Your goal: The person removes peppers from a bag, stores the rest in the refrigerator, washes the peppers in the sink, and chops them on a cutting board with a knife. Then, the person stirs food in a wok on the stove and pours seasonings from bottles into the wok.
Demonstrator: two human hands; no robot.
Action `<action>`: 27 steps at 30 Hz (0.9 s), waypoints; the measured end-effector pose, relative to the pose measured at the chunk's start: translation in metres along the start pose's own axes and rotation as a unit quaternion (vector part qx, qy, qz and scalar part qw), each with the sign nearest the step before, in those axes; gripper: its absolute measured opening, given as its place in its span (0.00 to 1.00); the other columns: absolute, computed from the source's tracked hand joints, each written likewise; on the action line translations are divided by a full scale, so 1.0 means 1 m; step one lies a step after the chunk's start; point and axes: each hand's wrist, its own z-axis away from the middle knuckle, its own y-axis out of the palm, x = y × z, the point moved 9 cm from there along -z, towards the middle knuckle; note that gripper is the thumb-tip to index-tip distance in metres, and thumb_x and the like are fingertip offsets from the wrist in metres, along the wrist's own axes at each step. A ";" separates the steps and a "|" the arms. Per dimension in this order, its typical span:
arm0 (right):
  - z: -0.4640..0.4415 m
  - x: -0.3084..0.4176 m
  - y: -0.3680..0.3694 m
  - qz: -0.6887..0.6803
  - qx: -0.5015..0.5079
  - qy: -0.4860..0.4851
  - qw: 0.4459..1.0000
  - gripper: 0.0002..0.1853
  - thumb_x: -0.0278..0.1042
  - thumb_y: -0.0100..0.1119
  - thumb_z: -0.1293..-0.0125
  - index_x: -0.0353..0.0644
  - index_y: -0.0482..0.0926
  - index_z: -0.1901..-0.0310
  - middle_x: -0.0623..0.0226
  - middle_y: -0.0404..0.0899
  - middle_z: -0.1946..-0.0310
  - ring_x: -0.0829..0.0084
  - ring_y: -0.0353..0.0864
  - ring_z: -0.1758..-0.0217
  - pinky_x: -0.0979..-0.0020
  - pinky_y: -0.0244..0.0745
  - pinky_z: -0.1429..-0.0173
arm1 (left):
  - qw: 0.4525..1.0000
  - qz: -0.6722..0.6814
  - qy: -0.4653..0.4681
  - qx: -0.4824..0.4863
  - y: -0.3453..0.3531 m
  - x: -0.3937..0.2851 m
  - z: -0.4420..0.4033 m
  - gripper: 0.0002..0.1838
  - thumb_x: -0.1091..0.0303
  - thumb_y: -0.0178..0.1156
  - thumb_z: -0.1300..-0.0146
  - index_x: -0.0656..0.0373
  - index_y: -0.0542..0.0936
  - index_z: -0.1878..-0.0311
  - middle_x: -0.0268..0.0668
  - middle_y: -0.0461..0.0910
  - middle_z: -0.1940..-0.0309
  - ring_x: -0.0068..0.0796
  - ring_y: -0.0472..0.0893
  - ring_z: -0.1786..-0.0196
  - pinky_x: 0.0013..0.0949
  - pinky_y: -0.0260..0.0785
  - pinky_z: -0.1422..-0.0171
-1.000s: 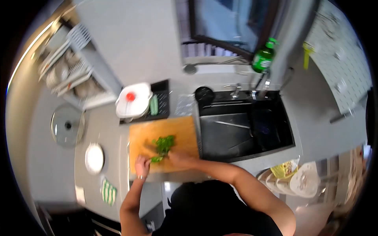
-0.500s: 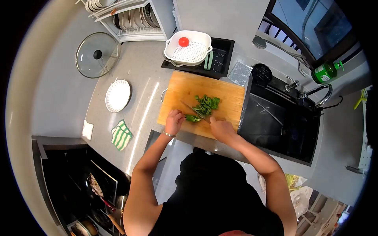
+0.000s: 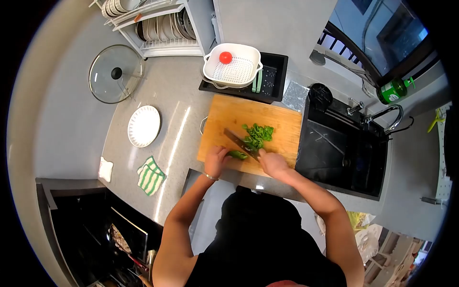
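A wooden cutting board (image 3: 229,112) lies on the counter in front of me. My right hand (image 3: 272,163) is closed around the handle of a kitchen knife (image 3: 235,138), whose blade points up and to the left across the board. With its fingers bent, my left hand (image 3: 216,160) holds the end of a green pepper (image 3: 237,154), just below the blade. A pile of chopped green pieces (image 3: 258,135) lies beyond the knife, on the right part of the board. The knife handle is mostly hidden in my right hand.
Behind the board, a white colander (image 3: 233,71) with a red tomato (image 3: 225,58) stands on a black tray (image 3: 272,86). A black sink (image 3: 320,158) is at the right. To the left are a white dish (image 3: 144,126), a striped cloth (image 3: 151,176) and a glass lid (image 3: 107,79).
The knife blade has turned from nearly edge-on to showing its flat side. The whole view has shifted slightly, with the board lower in the picture. Both hands keep their hold.
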 end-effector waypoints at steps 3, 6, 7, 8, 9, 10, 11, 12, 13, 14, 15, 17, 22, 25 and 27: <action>0.012 -0.008 -0.016 0.004 0.000 -0.003 1.000 0.09 0.28 0.44 0.39 0.35 0.67 0.58 0.46 0.78 0.75 0.46 0.79 0.68 0.48 0.70 0.62 | 0.999 0.009 0.039 -0.020 0.009 -0.007 -0.006 0.12 0.73 0.63 0.53 0.61 0.77 0.63 0.41 0.75 0.66 0.45 0.74 0.62 0.40 0.68 0.57; 0.025 0.000 -0.030 0.051 0.042 -0.010 0.998 0.10 0.27 0.44 0.41 0.35 0.67 0.58 0.46 0.78 0.75 0.46 0.79 0.68 0.48 0.70 0.63 | 0.999 0.017 0.042 -0.005 0.018 -0.010 -0.014 0.11 0.73 0.63 0.53 0.61 0.77 0.64 0.41 0.75 0.66 0.45 0.74 0.62 0.40 0.68 0.58; 0.028 0.003 -0.034 0.063 0.056 -0.013 0.996 0.11 0.27 0.44 0.41 0.34 0.67 0.57 0.46 0.78 0.75 0.47 0.79 0.68 0.49 0.71 0.63 | 0.999 0.027 0.046 -0.006 0.018 -0.010 -0.016 0.11 0.74 0.63 0.53 0.61 0.77 0.64 0.41 0.75 0.67 0.45 0.74 0.63 0.41 0.67 0.59; 0.030 0.007 -0.037 0.075 0.070 -0.016 0.995 0.11 0.26 0.44 0.41 0.34 0.67 0.57 0.46 0.78 0.74 0.47 0.79 0.67 0.49 0.71 0.63 | 0.998 0.036 0.050 -0.006 0.018 -0.010 -0.017 0.11 0.74 0.63 0.53 0.61 0.77 0.64 0.41 0.75 0.67 0.45 0.73 0.63 0.41 0.67 0.59; 0.030 0.010 -0.037 0.085 0.083 -0.020 0.993 0.12 0.26 0.44 0.42 0.34 0.67 0.56 0.46 0.79 0.74 0.47 0.80 0.67 0.50 0.71 0.63 | 0.998 0.033 0.059 -0.012 0.017 -0.011 -0.018 0.11 0.74 0.63 0.53 0.61 0.77 0.64 0.41 0.75 0.67 0.44 0.73 0.63 0.41 0.67 0.59; 0.027 0.012 -0.036 0.086 0.077 -0.023 0.993 0.12 0.26 0.44 0.42 0.34 0.67 0.56 0.46 0.79 0.74 0.47 0.80 0.67 0.50 0.71 0.63 | 0.997 0.030 0.068 -0.019 0.017 -0.013 -0.017 0.12 0.74 0.62 0.54 0.61 0.77 0.63 0.40 0.75 0.66 0.43 0.73 0.63 0.41 0.68 0.60; 0.024 0.012 -0.030 0.087 0.072 -0.028 0.993 0.12 0.26 0.44 0.42 0.33 0.67 0.56 0.47 0.79 0.73 0.48 0.80 0.67 0.50 0.72 0.64 | 0.996 0.026 0.075 -0.025 0.016 -0.014 -0.016 0.12 0.74 0.62 0.54 0.61 0.76 0.63 0.40 0.75 0.66 0.43 0.73 0.63 0.40 0.68 0.60; 0.019 0.013 -0.024 0.088 0.066 -0.032 0.993 0.13 0.25 0.44 0.43 0.33 0.67 0.55 0.47 0.79 0.73 0.48 0.80 0.67 0.51 0.72 0.64 | 0.997 0.026 0.073 -0.025 0.016 -0.014 -0.016 0.12 0.74 0.62 0.54 0.61 0.76 0.63 0.40 0.75 0.66 0.43 0.73 0.63 0.41 0.68 0.60; 0.009 0.013 -0.015 0.084 0.054 -0.037 0.994 0.13 0.25 0.44 0.42 0.33 0.67 0.55 0.48 0.79 0.73 0.48 0.80 0.67 0.51 0.72 0.64 | 0.997 0.025 0.071 -0.025 0.017 -0.014 -0.016 0.12 0.74 0.62 0.54 0.61 0.76 0.63 0.40 0.75 0.66 0.43 0.73 0.63 0.41 0.68 0.60; -0.002 0.014 -0.003 0.079 0.042 -0.041 0.995 0.13 0.25 0.44 0.42 0.33 0.67 0.55 0.48 0.80 0.72 0.48 0.80 0.67 0.51 0.72 0.64 | 0.997 0.025 0.068 -0.024 0.017 -0.015 -0.015 0.12 0.74 0.62 0.54 0.61 0.76 0.63 0.40 0.75 0.66 0.43 0.73 0.62 0.41 0.68 0.60; -0.007 0.017 0.000 0.074 0.030 -0.046 0.996 0.13 0.25 0.44 0.42 0.33 0.67 0.54 0.49 0.80 0.72 0.48 0.80 0.67 0.51 0.72 0.64 | 0.998 0.022 0.063 -0.017 0.017 -0.017 -0.011 0.12 0.74 0.62 0.53 0.61 0.77 0.63 0.40 0.75 0.67 0.43 0.73 0.62 0.40 0.68 0.60; -0.010 0.013 0.000 0.074 0.022 -0.020 0.997 0.13 0.26 0.45 0.42 0.34 0.67 0.55 0.49 0.80 0.73 0.48 0.80 0.67 0.51 0.72 0.63 | 0.998 0.013 0.055 -0.008 0.014 -0.018 -0.008 0.11 0.75 0.63 0.53 0.62 0.77 0.64 0.42 0.75 0.67 0.44 0.74 0.62 0.40 0.67 0.59; 0.001 0.001 -0.016 0.028 0.026 -0.016 0.999 0.10 0.27 0.45 0.41 0.34 0.68 0.58 0.48 0.79 0.74 0.48 0.80 0.67 0.49 0.71 0.62 | 0.996 0.052 0.061 -0.032 0.010 -0.014 -0.005 0.09 0.74 0.63 0.52 0.62 0.77 0.66 0.42 0.75 0.66 0.45 0.75 0.63 0.40 0.68 0.59; 0.020 0.009 -0.027 0.055 0.063 -0.041 0.996 0.09 0.27 0.45 0.41 0.34 0.68 0.59 0.48 0.79 0.74 0.47 0.80 0.67 0.49 0.71 0.62 | 0.995 0.058 0.073 -0.033 0.009 -0.016 -0.005 0.08 0.74 0.63 0.51 0.61 0.77 0.67 0.42 0.75 0.67 0.45 0.75 0.63 0.40 0.68 0.59; 0.029 0.013 -0.031 0.075 0.090 -0.042 0.992 0.09 0.27 0.45 0.41 0.34 0.68 0.59 0.47 0.79 0.74 0.47 0.80 0.66 0.49 0.71 0.62 | 0.994 0.060 0.081 -0.032 0.008 -0.017 -0.005 0.08 0.74 0.63 0.52 0.61 0.77 0.67 0.42 0.75 0.67 0.45 0.75 0.63 0.40 0.68 0.59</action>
